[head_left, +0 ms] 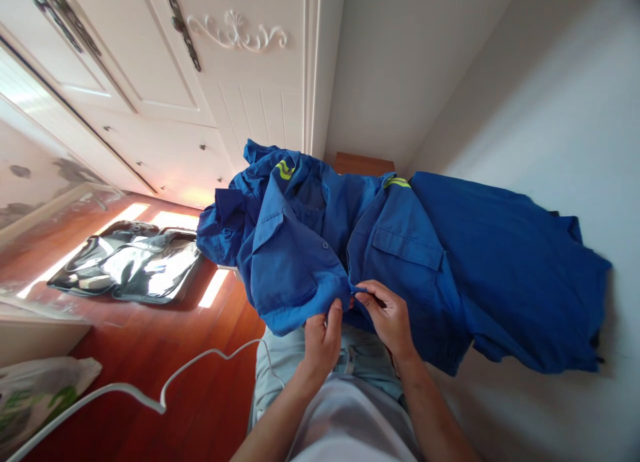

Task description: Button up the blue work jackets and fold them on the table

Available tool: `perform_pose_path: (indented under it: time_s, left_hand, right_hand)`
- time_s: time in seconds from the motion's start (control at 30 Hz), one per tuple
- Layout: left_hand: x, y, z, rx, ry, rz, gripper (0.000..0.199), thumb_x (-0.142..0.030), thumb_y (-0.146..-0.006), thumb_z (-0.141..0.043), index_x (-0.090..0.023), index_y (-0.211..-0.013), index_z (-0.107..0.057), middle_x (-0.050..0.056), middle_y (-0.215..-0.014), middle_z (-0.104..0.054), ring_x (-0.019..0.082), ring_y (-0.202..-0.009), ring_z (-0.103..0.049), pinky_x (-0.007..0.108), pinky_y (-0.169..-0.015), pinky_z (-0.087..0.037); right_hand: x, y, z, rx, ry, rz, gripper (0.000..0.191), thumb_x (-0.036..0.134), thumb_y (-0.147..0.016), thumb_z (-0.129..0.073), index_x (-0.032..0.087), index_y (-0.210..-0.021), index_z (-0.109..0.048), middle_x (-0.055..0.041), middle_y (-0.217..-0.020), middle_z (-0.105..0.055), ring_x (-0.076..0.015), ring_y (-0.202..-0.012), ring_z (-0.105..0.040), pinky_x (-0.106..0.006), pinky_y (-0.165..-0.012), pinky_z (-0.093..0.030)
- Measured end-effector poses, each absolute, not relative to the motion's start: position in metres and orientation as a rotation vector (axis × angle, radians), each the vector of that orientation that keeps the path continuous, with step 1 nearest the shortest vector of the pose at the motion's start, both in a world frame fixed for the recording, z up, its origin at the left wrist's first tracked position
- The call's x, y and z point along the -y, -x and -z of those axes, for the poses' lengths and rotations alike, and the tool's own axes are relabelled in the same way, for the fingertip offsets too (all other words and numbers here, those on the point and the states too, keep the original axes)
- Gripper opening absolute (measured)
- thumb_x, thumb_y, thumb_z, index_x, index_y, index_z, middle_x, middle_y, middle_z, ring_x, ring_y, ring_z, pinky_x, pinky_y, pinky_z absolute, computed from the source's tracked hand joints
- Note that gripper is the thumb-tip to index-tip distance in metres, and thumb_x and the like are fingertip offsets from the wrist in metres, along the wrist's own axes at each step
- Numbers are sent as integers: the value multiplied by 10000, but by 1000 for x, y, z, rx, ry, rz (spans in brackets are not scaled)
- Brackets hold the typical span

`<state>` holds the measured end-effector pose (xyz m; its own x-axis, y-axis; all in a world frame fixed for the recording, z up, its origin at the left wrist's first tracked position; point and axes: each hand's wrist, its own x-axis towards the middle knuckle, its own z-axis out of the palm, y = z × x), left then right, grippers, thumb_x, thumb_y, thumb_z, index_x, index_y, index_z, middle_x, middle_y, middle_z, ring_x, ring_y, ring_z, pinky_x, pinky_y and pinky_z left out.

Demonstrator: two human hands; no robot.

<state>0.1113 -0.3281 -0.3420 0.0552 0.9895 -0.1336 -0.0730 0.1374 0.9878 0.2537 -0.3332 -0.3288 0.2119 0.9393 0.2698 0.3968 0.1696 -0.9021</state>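
A blue jacket with yellow-green stripes and flap pockets lies across my lap, its front hem edges close together. My left hand grips the hem of the left front panel between thumb and fingers. Just to its right, my right hand pinches the lower edge of the other front panel. A small button shows on the left panel above my left hand. More blue fabric stretches out to the right, beside the jacket.
An open suitcase lies on the red wooden floor at the left. A white cable curves across to my legs. A plastic bag is at the lower left. White cabinets stand ahead, with a wall at the right.
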Motion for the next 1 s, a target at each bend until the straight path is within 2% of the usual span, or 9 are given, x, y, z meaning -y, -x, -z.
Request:
perform_pose_path:
  time_s: [0.2, 0.43, 0.67, 0.9, 1.0]
  left_hand:
    - [325, -111, 344, -1178, -1316, -1112, 232, -365, -847, -622, -186, -898, -762, 84, -914, -749, 258, -905, -679, 338, -924, -467]
    - [325, -112, 336, -1319, -1252, -958, 221, -360, -807, -648, -179, -763, -767, 123, -759, -744, 276, -772, -701, 336, -784, -483]
    - [321, -108, 342, -1236, -1381, -1011, 292, -365, -875, -574, -143, -871, -763, 68, -808, -747, 212, -752, -667, 285, -736, -478]
    - [321, -105, 341, -1286, -1459, -954, 355, -392, -882, -563, -129, -717, -736, 29, -635, -686, 163, -611, -617, 250, -631, -453]
    - [320, -104, 337, -1302, -1475, -937, 349, -381, -872, -565, -133, -699, -739, 34, -642, -704, 167, -600, -633, 247, -604, -448]
  right_hand:
    - [332, -251, 320, 1481, 1374, -624, 148, 297, -910, -625, 249, -948, -760, -54, -925, -729, -205, -857, -681, -303, -782, -546]
    - [331, -247, 315, 1518, 1382, -590, 181, 300, -931, -589, 254, -958, -763, -54, -917, -727, -209, -854, -692, -311, -752, -577]
    - [331, -247, 320, 1574, 1338, -445, 167, 226, -929, -597, 238, -986, -753, -54, -917, -727, -183, -851, -687, -298, -772, -568]
    - [332, -242, 322, 1580, 1312, -304, 182, 144, -902, -624, 232, -1014, -737, -50, -928, -715, -170, -864, -676, -294, -788, -554]
    - [333, -241, 323, 1567, 1312, -289, 168, 141, -899, -628, 226, -996, -736, -52, -922, -716, -173, -854, -679, -295, -779, -556]
